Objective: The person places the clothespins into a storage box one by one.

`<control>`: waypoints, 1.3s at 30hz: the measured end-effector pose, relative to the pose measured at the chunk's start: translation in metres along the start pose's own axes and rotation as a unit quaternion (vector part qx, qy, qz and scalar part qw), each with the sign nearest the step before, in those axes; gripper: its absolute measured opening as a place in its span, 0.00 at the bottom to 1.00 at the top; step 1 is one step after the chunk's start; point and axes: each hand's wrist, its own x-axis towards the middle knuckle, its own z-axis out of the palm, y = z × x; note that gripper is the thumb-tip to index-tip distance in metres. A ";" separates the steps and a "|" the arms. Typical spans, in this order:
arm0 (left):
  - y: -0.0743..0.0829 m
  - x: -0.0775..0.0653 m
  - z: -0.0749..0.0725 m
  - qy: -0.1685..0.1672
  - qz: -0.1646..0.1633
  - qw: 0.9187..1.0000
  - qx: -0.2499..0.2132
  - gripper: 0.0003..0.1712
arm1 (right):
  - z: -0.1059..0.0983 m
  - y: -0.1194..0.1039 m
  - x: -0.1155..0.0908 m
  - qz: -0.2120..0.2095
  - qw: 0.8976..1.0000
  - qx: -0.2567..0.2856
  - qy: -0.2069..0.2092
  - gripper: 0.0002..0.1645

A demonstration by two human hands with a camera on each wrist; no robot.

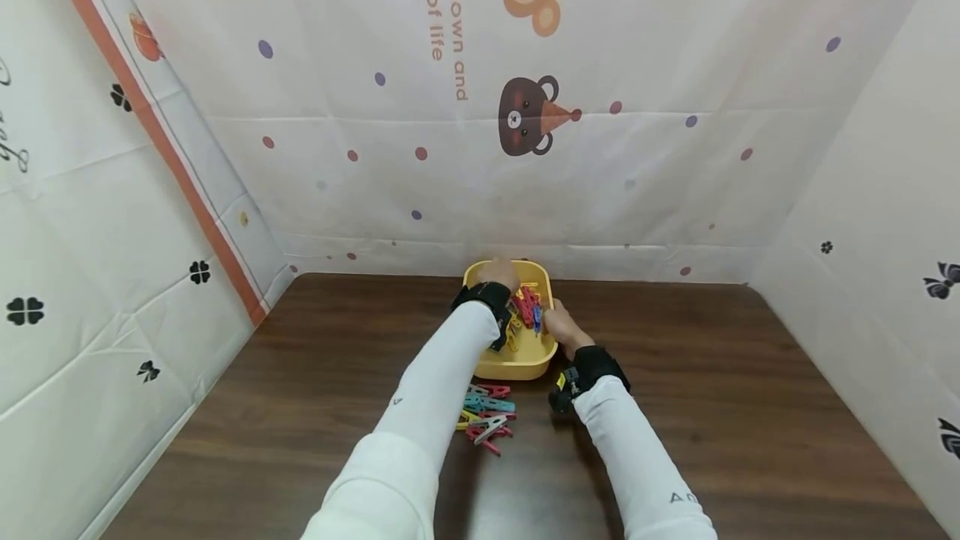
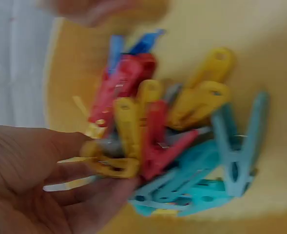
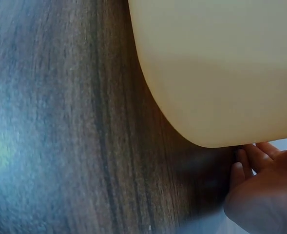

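A yellow plastic basket point(image 1: 513, 369) stands on the table near the back wall, with red, yellow, blue and teal clothespins inside. My left hand point(image 1: 498, 273) reaches into it; in the left wrist view, that hand's thumb and fingers pinch a yellow clothespin point(image 2: 116, 168) among the others. Touching or close to it are a red clothespin point(image 2: 158, 151) and several teal clothespins point(image 2: 197, 170). At the basket's right side, my right hand point(image 1: 566, 327) grips the rim. The right wrist view shows its fingers point(image 3: 258, 158) against the basket's outer wall.
In front of the basket, a small pile of mixed clothespins point(image 1: 487, 419) lies on the brown wooden table point(image 1: 360, 357). White printed sheets point(image 1: 450, 190) rise at the back and both sides.
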 end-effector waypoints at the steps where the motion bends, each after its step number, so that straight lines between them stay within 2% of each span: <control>1: -0.001 0.001 0.005 -0.004 -0.007 1.000 0.002 0.26 | 0.001 0.001 -0.001 0.000 1.000 -0.002 -0.001 0.36; 3: -0.006 0.000 0.007 0.002 -0.003 1.000 0.015 0.26 | 0.004 0.001 -0.001 -0.004 1.000 -0.006 0.000 0.32; 5: -0.011 -0.003 0.001 0.010 0.020 0.999 0.039 0.23 | 0.005 0.001 -0.001 -0.004 1.000 -0.007 0.001 0.30; 7: -0.017 -0.010 -0.012 0.025 0.055 0.996 0.065 0.19 | 0.006 0.001 0.001 -0.002 1.000 -0.009 -0.001 0.31; 10: -0.026 -0.029 -0.038 0.055 0.118 0.988 0.089 0.12 | 0.005 -0.002 0.004 0.005 1.000 -0.009 -0.003 0.39; 12: -0.031 -0.047 -0.057 0.077 0.159 0.979 0.097 0.08 | 0.002 -0.004 0.006 0.006 1.000 -0.010 -0.004 0.41; 15: -0.035 -0.078 -0.078 0.106 0.210 0.966 0.109 0.18 | -0.003 -0.009 0.007 0.006 1.000 -0.007 -0.001 0.42; 17: -0.039 -0.098 -0.084 0.116 0.255 0.953 0.111 0.19 | -0.006 -0.011 0.007 0.009 1.000 -0.005 0.000 0.45; 18: -0.041 -0.109 -0.083 0.126 0.289 0.943 0.103 0.18 | -0.007 -0.010 0.006 0.010 1.000 -0.002 0.001 0.44; 19: -0.044 -0.119 -0.079 0.128 0.328 0.931 0.093 0.16 | -0.007 -0.009 0.007 0.005 1.000 0.001 0.001 0.42; 20: -0.047 -0.131 -0.073 0.130 0.374 0.914 0.082 0.13 | -0.006 -0.007 0.006 0.000 1.000 0.003 -0.001 0.40; 21: -0.050 -0.142 -0.065 0.132 0.423 0.893 0.077 0.09 | -0.006 -0.004 0.005 -0.002 1.000 0.004 -0.001 0.39; 23: -0.056 -0.167 -0.044 0.140 0.520 0.838 0.094 0.04 | -0.004 0.003 0.003 -0.010 1.000 0.011 -0.005 0.36; 24: -0.060 -0.179 -0.033 0.152 0.561 0.806 0.115 0.05 | -0.004 0.006 0.002 -0.011 1.000 0.013 -0.005 0.36; 26: -0.067 -0.203 -0.012 0.157 0.612 0.755 0.176 0.11 | -0.003 0.009 0.000 -0.002 1.000 0.013 -0.005 0.40; 27: -0.071 -0.213 -0.003 0.156 0.626 0.735 0.209 0.13 | -0.003 0.010 0.000 0.006 1.000 0.014 -0.004 0.42; 28: -0.076 -0.221 0.006 0.145 0.634 0.721 0.239 0.15 | -0.003 0.011 0.001 0.012 1.000 0.016 -0.003 0.43; 30: -0.085 -0.231 0.018 0.116 0.625 0.715 0.291 0.17 | -0.003 0.010 0.001 0.020 1.000 0.012 0.003 0.45; 31: -0.090 -0.234 0.023 0.101 0.615 0.718 0.311 0.17 | -0.003 0.008 0.002 0.020 1.000 0.010 0.005 0.45; 33: -0.099 -0.235 0.029 0.079 0.590 0.729 0.339 0.19 | -0.002 0.006 0.002 0.018 1.000 0.009 0.008 0.46; 35: -0.107 -0.232 0.034 0.072 0.572 0.742 0.342 0.20 | -0.001 0.004 0.001 0.013 1.000 0.007 0.007 0.46; 39: -0.117 -0.226 0.039 0.088 0.566 0.763 0.299 0.21 | 0.001 0.002 -0.001 0.014 1.000 0.003 0.001 0.48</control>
